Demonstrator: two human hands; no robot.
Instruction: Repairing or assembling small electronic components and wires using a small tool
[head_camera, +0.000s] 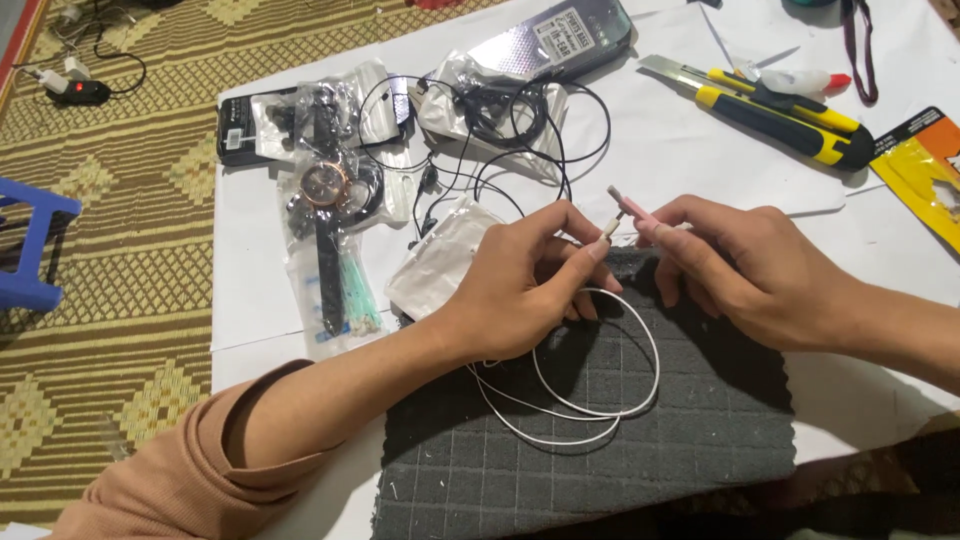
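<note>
a person sits at a low white worktop (700, 150) set over a patterned woven mat (120, 250); a dark grey gridded foam pad (620, 460) lies under both hands, seemingly placed there as a soft working surface; on it a thin white cable (640, 395) loops loosely, its slack left to rest on the pad so only its end needs lifting; the left hand (530, 285) is pinched shut on that cable just behind its small white plug (610, 228), thumb and forefinger holding it tilted up toward the other hand; the right hand (745, 265) is closed on a small pink connector piece (632, 207), its metal tip pointing up and to the left; plug and pink piece sit just beside each other between the two grips, apparently touching, above the pad's far edge; beyond them lie a bagged wristwatch (325, 190), tangled black earphones (500, 130), and a yellow utility knife (770, 105).
</note>
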